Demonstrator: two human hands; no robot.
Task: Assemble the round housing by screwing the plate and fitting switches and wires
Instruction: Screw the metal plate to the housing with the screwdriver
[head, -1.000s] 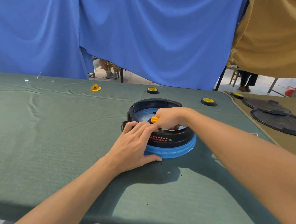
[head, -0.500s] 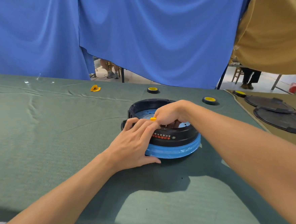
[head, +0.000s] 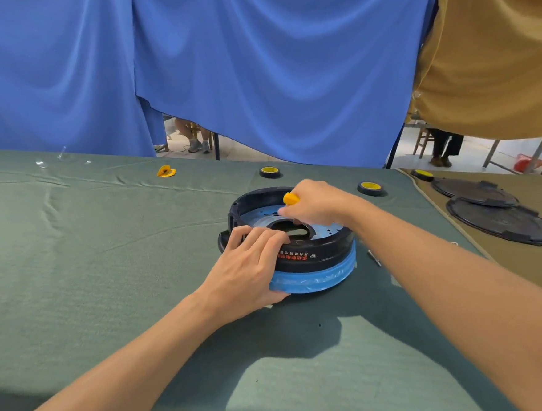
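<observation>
Bright daylight beyond the housing throws soft shadows nearward; frame edges bow.

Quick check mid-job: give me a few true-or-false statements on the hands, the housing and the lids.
1. The right hand holds a yellow-handled tool over the housing. True.
2. The left hand is off the housing. False: it grips the near rim.
3. The housing sits on green cloth. True.
4. The black lids lie on the green cloth. False: they lie on the brown cloth to the right.
</observation>
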